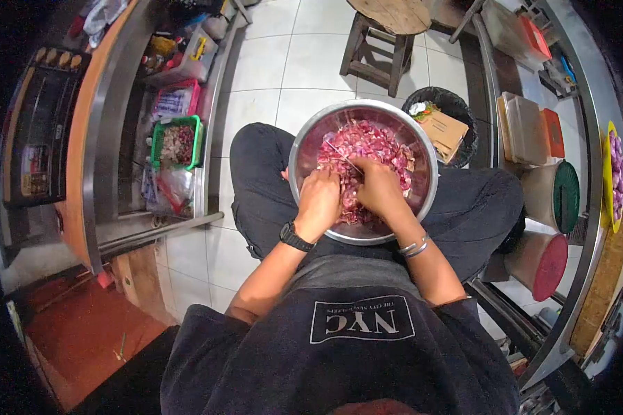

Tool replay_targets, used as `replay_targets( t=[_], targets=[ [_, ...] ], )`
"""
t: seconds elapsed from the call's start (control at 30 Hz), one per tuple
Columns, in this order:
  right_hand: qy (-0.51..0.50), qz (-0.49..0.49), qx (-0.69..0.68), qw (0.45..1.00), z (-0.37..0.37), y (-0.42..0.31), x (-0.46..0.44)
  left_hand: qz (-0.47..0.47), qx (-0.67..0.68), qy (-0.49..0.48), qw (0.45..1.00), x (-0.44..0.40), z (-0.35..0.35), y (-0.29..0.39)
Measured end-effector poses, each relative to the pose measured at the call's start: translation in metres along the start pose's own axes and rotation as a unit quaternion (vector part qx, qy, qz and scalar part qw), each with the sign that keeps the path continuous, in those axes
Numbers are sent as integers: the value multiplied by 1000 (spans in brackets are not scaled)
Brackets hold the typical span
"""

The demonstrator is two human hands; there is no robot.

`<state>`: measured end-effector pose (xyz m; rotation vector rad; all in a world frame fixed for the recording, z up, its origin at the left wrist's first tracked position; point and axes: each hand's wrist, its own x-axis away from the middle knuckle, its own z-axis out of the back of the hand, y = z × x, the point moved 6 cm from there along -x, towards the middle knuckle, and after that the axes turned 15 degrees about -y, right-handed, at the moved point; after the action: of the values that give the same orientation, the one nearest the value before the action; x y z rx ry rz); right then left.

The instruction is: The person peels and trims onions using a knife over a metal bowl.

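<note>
A wide metal bowl (432, 187) rests on my lap, filled with small pieces of raw red meat (367, 138). My right hand (379, 188), with bangles at the wrist, is closed on a thin skewer (342, 155). The skewer points up and left over the meat. Beside it, my left hand (320, 197), with a black watch (295, 238) on its wrist, is inside the bowl near the left rim. Its fingers are curled down, and what they hold is hidden beneath them.
A wooden stool (391, 17) and a black-lined bin (457, 111) with cardboard stand ahead. To the left, a shelf holds a green basket (199, 142). Lidded containers (543, 266) fill the right shelf, below a yellow plate (610, 207) of purple pieces.
</note>
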<state>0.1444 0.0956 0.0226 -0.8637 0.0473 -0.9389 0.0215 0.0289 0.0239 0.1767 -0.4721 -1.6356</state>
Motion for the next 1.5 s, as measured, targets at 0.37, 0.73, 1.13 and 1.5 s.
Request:
replay_targets(
  t=[0.37,0.73,1.13,1.5],
  targets=[
    [-89,-49,-14,995,-4,-1,-4,35,28,-76,996,-5,5,10],
    [-64,-46,-109,991,-2,15,-10,23,338,25,941,-9,11,-4],
    [-41,-39,-110,992,5,11,-6,25,311,40,949,-10,13,-9],
    [7,-31,-208,978,31,1,2,25,277,94,956,-8,31,-1]
  ],
)
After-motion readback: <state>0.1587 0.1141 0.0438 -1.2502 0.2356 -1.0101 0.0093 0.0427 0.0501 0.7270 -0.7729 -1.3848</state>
